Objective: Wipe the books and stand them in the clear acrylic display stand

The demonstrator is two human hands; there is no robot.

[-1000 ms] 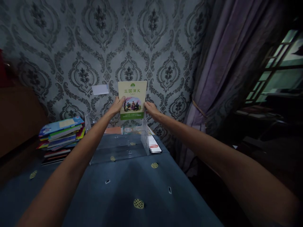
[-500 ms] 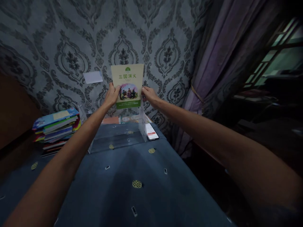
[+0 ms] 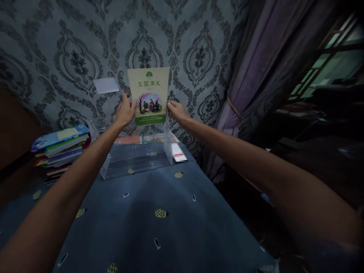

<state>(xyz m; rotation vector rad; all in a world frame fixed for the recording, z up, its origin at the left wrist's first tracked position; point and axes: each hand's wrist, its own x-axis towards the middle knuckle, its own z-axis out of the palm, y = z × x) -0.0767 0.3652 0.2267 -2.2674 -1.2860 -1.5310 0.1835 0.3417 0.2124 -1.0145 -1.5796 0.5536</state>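
A cream book (image 3: 152,91) with a green bottom band and a picture of seated figures stands upright at the back of a clear acrylic rack (image 3: 136,168). At its left edge is my left hand (image 3: 124,112), fingers apart, the thumb close to or touching the cover's side. My right hand (image 3: 178,112) pinches the right edge, with its fingertips partly hidden behind the book. The rack's lower tiers are see-through, and the patterned cloth shows through them.
A stack of books (image 3: 64,146) lies left of the rack. A phone with a lit screen (image 3: 179,153) is by the rack's right side. Blue patterned cloth (image 3: 176,235) covers the table. Behind are a patterned wall and a purple curtain (image 3: 250,68), with a white switch plate (image 3: 106,85).
My left hand has loosened from the book's left edge and its fingers have spread. The right hand stays at the right edge. The view has shifted slightly.
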